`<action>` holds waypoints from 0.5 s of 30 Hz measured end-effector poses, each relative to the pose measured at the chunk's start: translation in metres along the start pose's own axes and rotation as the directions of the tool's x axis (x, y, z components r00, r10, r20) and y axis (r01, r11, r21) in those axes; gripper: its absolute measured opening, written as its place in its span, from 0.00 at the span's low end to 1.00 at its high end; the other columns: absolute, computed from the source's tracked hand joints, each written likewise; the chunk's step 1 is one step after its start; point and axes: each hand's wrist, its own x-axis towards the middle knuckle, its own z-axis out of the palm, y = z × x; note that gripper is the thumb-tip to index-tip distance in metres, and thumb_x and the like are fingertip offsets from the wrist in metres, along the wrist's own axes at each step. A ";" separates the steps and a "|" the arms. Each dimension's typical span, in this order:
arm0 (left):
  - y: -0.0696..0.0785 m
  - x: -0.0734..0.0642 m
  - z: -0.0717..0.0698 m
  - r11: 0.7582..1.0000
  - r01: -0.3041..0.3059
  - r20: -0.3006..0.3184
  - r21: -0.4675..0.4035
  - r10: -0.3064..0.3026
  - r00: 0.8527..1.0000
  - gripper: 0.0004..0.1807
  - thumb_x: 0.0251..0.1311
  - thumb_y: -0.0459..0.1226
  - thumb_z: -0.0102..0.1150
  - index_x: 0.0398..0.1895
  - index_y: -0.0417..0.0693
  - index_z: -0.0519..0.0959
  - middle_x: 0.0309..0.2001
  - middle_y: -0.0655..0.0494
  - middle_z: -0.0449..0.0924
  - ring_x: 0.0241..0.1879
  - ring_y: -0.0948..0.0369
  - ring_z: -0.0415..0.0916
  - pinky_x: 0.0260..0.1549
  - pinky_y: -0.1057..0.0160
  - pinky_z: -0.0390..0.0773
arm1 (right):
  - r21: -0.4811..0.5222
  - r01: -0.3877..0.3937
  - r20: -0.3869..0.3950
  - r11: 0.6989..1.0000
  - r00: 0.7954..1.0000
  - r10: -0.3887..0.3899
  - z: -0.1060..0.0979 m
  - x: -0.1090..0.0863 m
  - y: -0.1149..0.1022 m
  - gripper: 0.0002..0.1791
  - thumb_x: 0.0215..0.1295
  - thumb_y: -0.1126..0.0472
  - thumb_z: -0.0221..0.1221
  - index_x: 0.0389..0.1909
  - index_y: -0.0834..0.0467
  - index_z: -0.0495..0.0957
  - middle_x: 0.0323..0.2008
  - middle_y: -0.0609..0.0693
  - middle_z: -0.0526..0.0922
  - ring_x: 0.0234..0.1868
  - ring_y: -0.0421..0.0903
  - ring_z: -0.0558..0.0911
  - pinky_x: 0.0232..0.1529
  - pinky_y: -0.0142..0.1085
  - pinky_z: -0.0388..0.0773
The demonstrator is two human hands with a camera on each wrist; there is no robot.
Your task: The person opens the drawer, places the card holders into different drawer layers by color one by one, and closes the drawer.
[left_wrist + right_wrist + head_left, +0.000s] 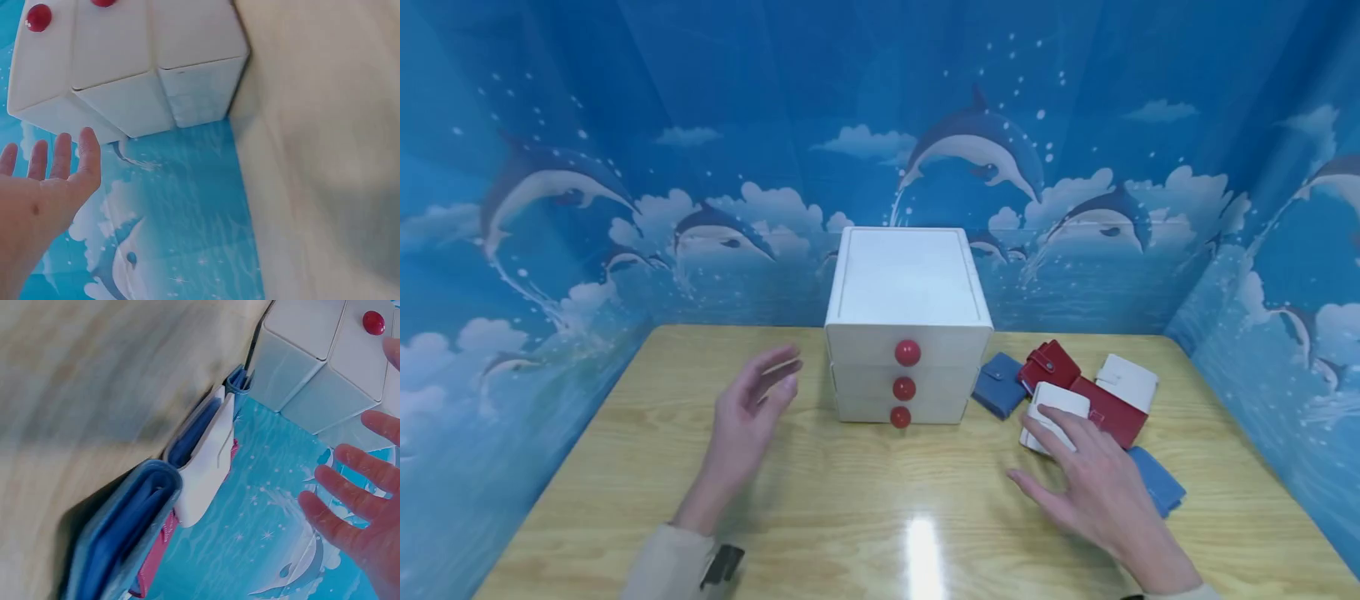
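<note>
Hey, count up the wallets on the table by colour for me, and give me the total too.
Blue wallets: 2
Red wallets: 2
White wallets: 2
Total: 6 wallets

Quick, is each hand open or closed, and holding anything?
Left hand: open, holding nothing.
Right hand: open, holding nothing, above the nearer white wallet.

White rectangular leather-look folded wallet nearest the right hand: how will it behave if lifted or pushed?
The white folded wallet may hinge open if lifted by one cover: its sides stand parted in the right wrist view. Probably light, given its thin covers. Lying flat, it should slide rather than roll.
</note>
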 end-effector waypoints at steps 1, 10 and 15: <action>0.002 0.004 0.001 1.000 -0.008 -0.005 -0.013 0.008 1.000 0.23 0.73 0.34 0.55 0.69 0.40 0.70 0.68 0.46 0.74 0.66 0.59 0.76 0.58 0.71 0.78 | 0.011 0.015 -0.016 1.000 1.000 -0.015 0.000 0.001 0.000 0.41 0.49 0.36 0.73 0.64 0.49 0.80 0.60 0.56 0.82 0.53 0.57 0.84 0.45 0.56 0.85; 0.012 0.030 0.006 0.997 -0.058 -0.014 -0.044 0.057 0.998 0.21 0.73 0.35 0.55 0.67 0.42 0.73 0.66 0.45 0.77 0.64 0.65 0.77 0.59 0.71 0.78 | 0.065 0.169 -0.160 0.983 0.975 -0.157 -0.001 0.013 -0.003 0.38 0.72 0.27 0.41 0.54 0.51 0.85 0.49 0.52 0.87 0.42 0.49 0.87 0.37 0.47 0.87; 0.011 0.046 0.011 0.994 -0.082 -0.051 -0.066 0.079 0.996 0.19 0.74 0.35 0.54 0.65 0.41 0.74 0.63 0.44 0.78 0.63 0.66 0.77 0.61 0.70 0.77 | 0.086 0.192 -0.140 0.978 0.974 -0.179 0.001 0.019 -0.007 0.36 0.73 0.28 0.41 0.54 0.50 0.85 0.50 0.52 0.87 0.44 0.49 0.88 0.40 0.47 0.88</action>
